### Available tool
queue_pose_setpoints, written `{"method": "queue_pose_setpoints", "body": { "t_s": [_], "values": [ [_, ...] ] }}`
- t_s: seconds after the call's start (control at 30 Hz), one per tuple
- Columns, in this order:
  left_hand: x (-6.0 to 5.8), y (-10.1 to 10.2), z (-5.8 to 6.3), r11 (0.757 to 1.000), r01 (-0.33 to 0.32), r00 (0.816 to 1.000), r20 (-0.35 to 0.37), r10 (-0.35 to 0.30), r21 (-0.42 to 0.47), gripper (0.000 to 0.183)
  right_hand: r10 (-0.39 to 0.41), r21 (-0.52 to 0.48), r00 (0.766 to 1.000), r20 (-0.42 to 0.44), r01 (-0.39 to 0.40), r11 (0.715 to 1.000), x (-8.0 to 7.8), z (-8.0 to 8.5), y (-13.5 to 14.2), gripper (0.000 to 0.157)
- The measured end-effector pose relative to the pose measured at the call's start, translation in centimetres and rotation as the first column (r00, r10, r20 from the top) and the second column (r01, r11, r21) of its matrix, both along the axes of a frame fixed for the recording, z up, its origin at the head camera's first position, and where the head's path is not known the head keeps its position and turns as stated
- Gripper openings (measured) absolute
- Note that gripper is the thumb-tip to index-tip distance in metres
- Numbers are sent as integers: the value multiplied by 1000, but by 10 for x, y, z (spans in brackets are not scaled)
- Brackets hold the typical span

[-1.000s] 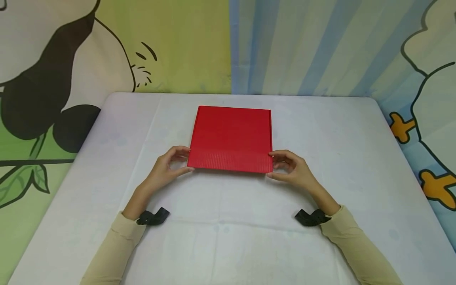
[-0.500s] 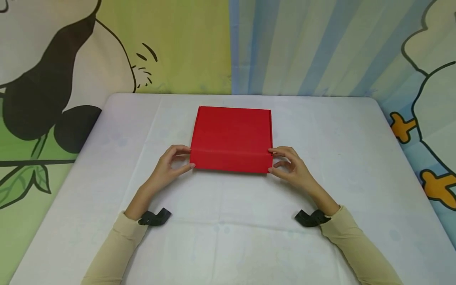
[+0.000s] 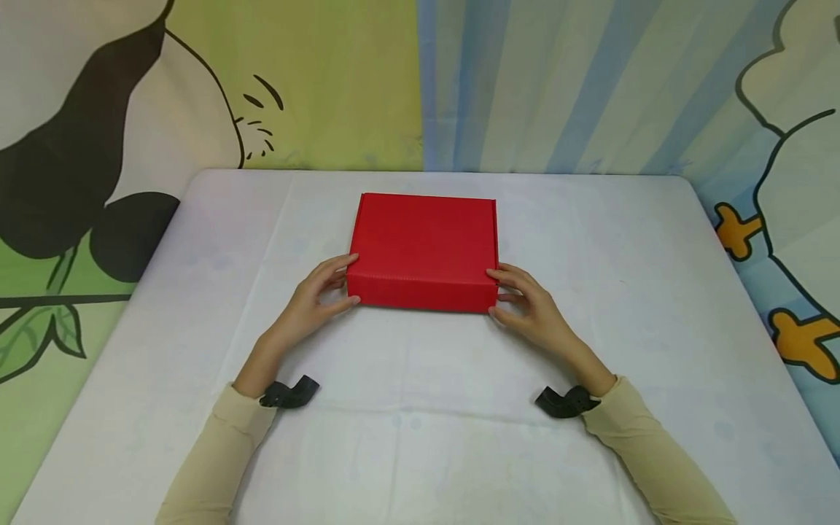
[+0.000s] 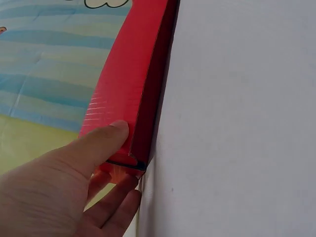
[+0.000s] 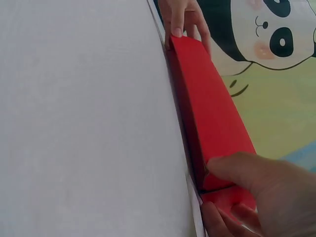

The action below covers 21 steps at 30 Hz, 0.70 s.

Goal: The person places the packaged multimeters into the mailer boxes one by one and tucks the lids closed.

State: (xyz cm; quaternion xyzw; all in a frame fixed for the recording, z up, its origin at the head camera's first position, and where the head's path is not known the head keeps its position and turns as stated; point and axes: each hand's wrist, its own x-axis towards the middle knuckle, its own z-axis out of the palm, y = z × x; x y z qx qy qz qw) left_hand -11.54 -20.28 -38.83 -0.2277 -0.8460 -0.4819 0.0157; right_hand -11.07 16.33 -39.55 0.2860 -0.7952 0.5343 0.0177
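Observation:
A red cardboard box (image 3: 426, 235) lies on the white table, its lid down and its front flap (image 3: 421, 293) folded over the near side. My left hand (image 3: 305, 300) holds the left front corner, with the thumb on the flap and the index finger at the lid's edge. At the opposite corner, my right hand (image 3: 537, 310) grips in much the same way. The left wrist view shows the flap (image 4: 123, 89) standing slightly out, with a dark gap along its lower edge. In the right wrist view, my right thumb (image 5: 237, 168) presses the flap's end.
The white-covered table (image 3: 407, 437) extends around the box on all sides. Behind it hangs a cartoon-printed backdrop (image 3: 590, 80). A black strap piece (image 3: 292, 394) sits at the left wrist, and another black piece (image 3: 566, 402) at the right.
The front flap has swung down from sticking out toward me to hanging over the box's near side. Both hands have shifted slightly away from me with their fingers at the corners.

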Motion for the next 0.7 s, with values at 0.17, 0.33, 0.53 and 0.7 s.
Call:
{"method": "queue_pose_setpoints", "body": {
  "t_s": [0.17,0.33,0.53,0.7],
  "values": [
    [-1,4,-5,999,-48,998,-26,48,-1,63,-56,-10,997,-50,56,998,0,0,-3,52],
    [-1,9,-4,994,-108,993,-53,108,-4,60,-105,-58,993,-54,102,993,-2,-1,-8,49],
    [2,9,-6,984,-175,980,-86,177,37,57,-166,-82,986,-29,163,983,-2,-1,-16,46],
    [0,13,-9,977,-196,969,-133,207,88,54,-217,-75,975,-42,214,974,-1,0,-18,43]
  ]
}}
